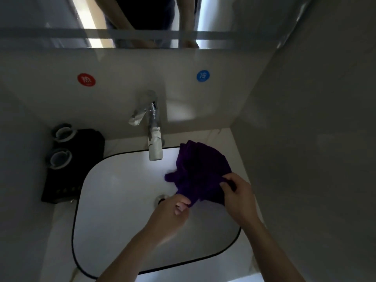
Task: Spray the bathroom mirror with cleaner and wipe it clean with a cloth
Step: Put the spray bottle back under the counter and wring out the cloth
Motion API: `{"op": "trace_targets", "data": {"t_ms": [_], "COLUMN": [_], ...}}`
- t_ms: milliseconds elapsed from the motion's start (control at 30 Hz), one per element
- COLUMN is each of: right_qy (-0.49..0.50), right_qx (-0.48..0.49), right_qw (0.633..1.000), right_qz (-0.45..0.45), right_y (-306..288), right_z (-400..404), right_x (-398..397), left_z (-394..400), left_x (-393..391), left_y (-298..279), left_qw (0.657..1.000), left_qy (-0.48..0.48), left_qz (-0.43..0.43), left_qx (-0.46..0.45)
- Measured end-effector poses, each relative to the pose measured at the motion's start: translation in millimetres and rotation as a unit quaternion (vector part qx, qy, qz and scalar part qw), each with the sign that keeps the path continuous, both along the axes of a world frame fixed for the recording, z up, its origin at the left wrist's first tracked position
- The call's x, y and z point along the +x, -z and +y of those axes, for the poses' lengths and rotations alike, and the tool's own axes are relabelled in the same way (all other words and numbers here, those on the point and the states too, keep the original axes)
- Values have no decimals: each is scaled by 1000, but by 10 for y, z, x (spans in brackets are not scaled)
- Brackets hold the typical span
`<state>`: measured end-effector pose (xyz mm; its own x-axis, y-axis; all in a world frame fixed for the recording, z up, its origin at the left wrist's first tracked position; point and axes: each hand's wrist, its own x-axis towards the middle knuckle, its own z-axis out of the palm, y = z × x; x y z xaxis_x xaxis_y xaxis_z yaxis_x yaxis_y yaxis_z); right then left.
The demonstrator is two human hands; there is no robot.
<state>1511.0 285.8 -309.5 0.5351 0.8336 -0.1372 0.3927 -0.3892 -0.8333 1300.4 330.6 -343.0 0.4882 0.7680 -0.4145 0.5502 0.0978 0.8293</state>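
Observation:
A dark purple cloth is bunched over the right side of the white sink basin, partly draped on the rim. My left hand pinches the cloth's lower edge near the drain. My right hand grips the cloth's right side with curled fingers. The mirror runs along the top of the view and reflects my arms and torso. No spray bottle is in sight.
A chrome faucet juts over the basin's back edge. A black tray with two upturned glasses stands on the counter at left. Red and blue round stickers mark the back wall. A grey wall closes the right side.

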Motion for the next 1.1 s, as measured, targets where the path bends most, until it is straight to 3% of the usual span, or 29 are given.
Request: {"op": "trace_targets", "data": {"t_ms": [167,333,400,467,600,733,867,967,1100], "right_qy": [27,-49,-54,-38,-29,-3,34,37,33], "right_qx": [58,66,85,114,137,107,89,83,100], "right_qw": [992,991,980,952,880,846,824,829,832], "right_qz": [110,105,172,280,454,523,559,552,545], "right_y": [-324,-1007,-1328,-1619,-2011,-2174,-2218,-2187,-2175], "right_z": [-43,80,164,242,286,237,151,79,-29], "right_x": [209,324,313,268,64,-179,-541,-847,-1040], "left_z": [-85,-198,-248,-292,-377,-516,-675,-715,-586], "left_x": [321,531,591,648,566,331,32,-180,-497], "left_y": [-106,-451,-665,-916,-1349,-1655,-1885,-1990,-2058], "left_qw": [998,999,998,991,933,890,883,896,911], "left_qy": [-59,-40,-43,-117,-313,-397,-347,-292,-250], "left_qz": [-32,-28,-28,-8,-19,-87,-152,-234,-258], "left_qx": [21,15,25,68,175,207,277,239,201]}}
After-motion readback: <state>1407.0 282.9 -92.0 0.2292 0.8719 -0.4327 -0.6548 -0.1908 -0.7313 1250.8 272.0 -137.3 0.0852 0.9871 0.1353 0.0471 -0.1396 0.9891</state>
